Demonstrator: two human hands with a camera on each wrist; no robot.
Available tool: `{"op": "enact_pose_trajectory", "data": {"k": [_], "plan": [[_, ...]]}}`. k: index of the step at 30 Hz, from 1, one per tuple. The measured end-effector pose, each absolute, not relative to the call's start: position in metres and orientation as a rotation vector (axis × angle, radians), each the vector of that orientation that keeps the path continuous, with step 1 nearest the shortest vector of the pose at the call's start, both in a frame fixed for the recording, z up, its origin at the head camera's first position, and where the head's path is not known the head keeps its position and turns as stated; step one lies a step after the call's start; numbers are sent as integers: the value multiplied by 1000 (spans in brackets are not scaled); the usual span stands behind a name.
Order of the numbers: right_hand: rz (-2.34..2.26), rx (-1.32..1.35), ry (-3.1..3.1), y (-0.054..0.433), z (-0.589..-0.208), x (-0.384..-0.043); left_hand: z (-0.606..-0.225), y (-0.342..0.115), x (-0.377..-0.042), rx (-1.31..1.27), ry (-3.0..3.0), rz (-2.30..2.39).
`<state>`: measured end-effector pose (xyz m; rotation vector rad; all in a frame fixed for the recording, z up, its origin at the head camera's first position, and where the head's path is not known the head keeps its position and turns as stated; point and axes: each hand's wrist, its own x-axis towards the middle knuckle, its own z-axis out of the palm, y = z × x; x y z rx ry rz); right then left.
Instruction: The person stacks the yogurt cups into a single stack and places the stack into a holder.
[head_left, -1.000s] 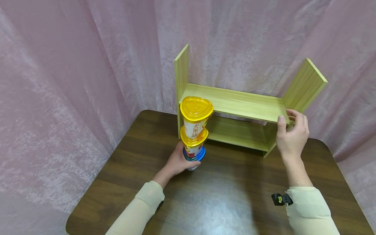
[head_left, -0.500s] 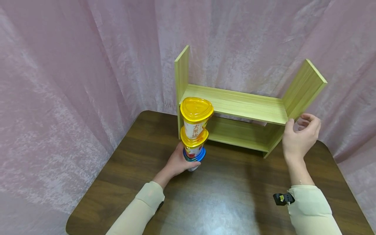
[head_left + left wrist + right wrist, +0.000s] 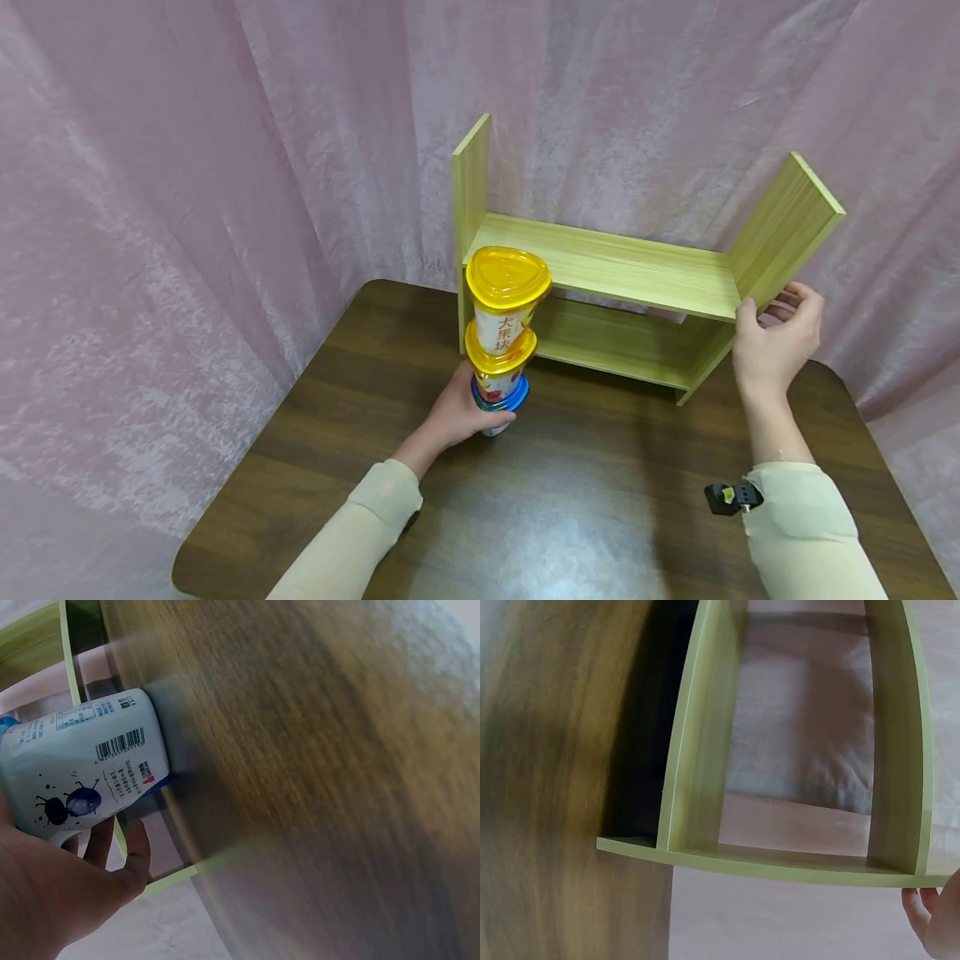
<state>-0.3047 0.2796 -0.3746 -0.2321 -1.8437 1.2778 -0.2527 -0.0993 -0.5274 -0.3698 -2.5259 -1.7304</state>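
Observation:
A stack of three lidded fruit cups stands upright in the head view, before the shelf's left end. The top cup (image 3: 507, 279) and middle cup (image 3: 501, 354) wear yellow lids; the bottom cup (image 3: 516, 395) has a blue one. My left hand (image 3: 455, 410) grips the bottom cup, thumb across its front, its far fingers hidden. Up close in the left wrist view, that white cup (image 3: 90, 761) shows a barcode and an ant drawing. My right hand (image 3: 777, 343) pinches the right side panel (image 3: 787, 229) of the light-wood shelf (image 3: 600, 258), thumb at the front edge, fingers outside.
The two-tier shelf stands at the back of a dark brown wooden table (image 3: 337, 417). Pink velvet curtains (image 3: 337, 142) hang close behind and beside it. A small black camera mount (image 3: 733, 498) sits at the right sleeve.
My right hand has moved right, from the end of the upper board to around the outer side of the panel. The left hand and the cup stack have stayed put.

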Motion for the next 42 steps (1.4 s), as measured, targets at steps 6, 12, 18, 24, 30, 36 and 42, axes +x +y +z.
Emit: {"op": "enact_pose_trajectory", "data": {"k": [6,12,18,24,30,36,42], "plan": [[1319,-306,-1925,289,-375,-315,-527,-99,-253,-373,-2526,-1740],[1321,-349,-2101,298,-375,-323,-528,-99,-253,-366,-2533,-1719],[1072,-327,-2326,305,-374,-322,-526,-100,-251,-374,-2504,-1733],[919,-226,-2392,304,-367,-320,-523,-104,-249,-384,-2483,-1739],[899,-182,-2370,300,-361,-315,-520,-107,-247,-383,-2462,-1771],[886,-201,-2367,296,-359,-310,-518,-109,-244,-446,-2400,-1833],[879,-213,-2364,297,-359,-307,-517,-109,-238,-357,-2469,-1834]]}}
